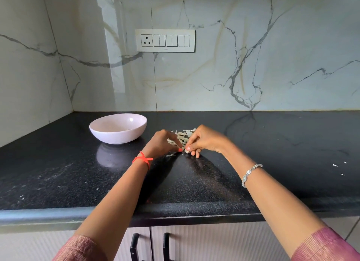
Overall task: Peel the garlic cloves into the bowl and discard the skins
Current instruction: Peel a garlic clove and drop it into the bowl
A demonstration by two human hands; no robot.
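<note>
A pale pink bowl stands on the black counter at the left, its inside mostly hidden by the rim. To its right lies a small heap of garlic cloves and papery skins. My left hand and my right hand meet just in front of that heap. The right hand's fingertips pinch a small pale garlic clove, and the left hand's fingertips pinch at the same clove from the other side. One loose skin lies on the counter below my left hand.
The black granite counter runs to a marble wall at the back and left. A switch panel hangs on the back wall. Small white flecks lie at the right. Cabinet doors with black handles are below the counter edge.
</note>
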